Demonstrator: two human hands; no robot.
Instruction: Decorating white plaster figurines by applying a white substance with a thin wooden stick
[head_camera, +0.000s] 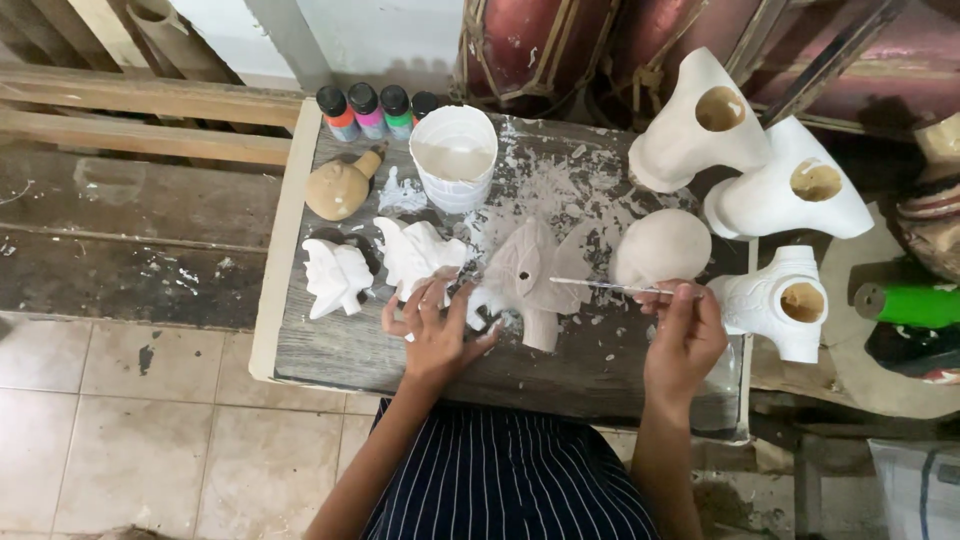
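Observation:
A pale grey clay figurine (530, 275) shaped like a winged animal stands on the worn wooden table (340, 345). My left hand (435, 325) grips its left side near the base. My right hand (685, 335) holds a thin paintbrush (600, 286) whose tip reaches the figurine's right wing. Two white figurines (335, 275) (415, 250) stand just left of my left hand. A white cup of white paint (455, 155) sits behind them.
Several small paint bottles (375, 110) line the table's far edge beside a tan clay piece (340, 188). A round pale ball (662, 245) and three large white hollow figures (700, 125) (800, 190) (780, 300) crowd the right side. A green tube (915, 305) lies far right.

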